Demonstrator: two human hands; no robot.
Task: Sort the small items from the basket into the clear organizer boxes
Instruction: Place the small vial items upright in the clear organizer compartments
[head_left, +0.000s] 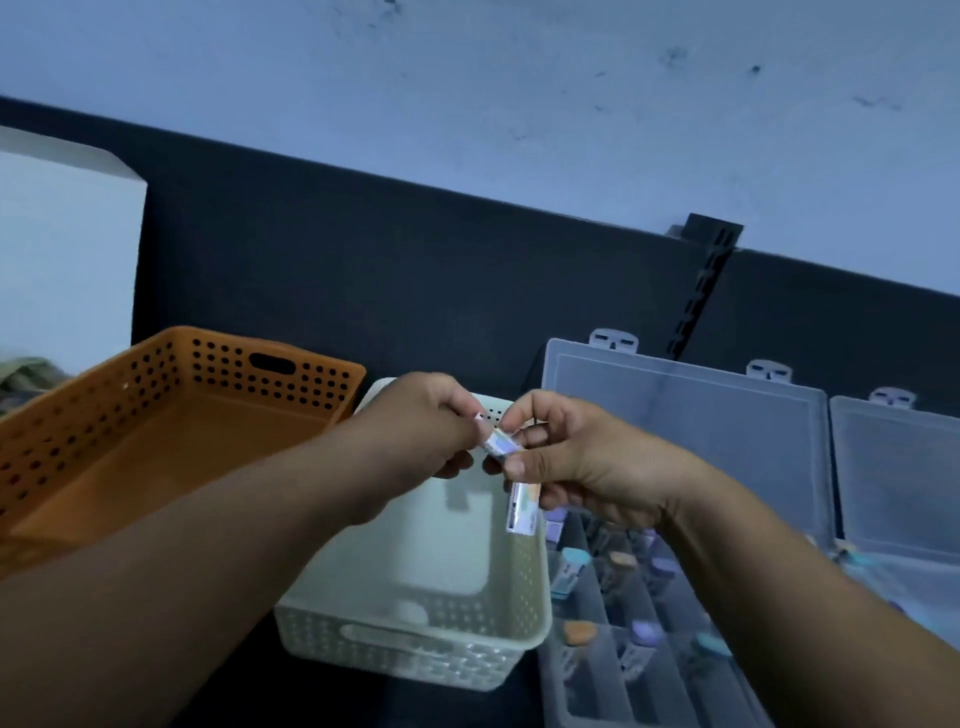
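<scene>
Above the white perforated basket (415, 566), my left hand (421, 431) and my right hand (566, 457) meet. Both pinch a small white wrapped eraser (500, 441) between their fingertips. A second wrapped eraser (523, 506) hangs below, held in my right hand's fingers. The basket's floor looks bare. To the right lies the clear organizer box (623, 613) with its lid (685, 431) up; its compartments hold several small erasers with blue, orange and purple ends.
An orange perforated basket (156, 431) stands at the left with nothing visible inside. A second clear organizer box (898, 467) sits at the far right, lid raised. A dark panel and pale wall rise behind; a white box (62, 249) is at back left.
</scene>
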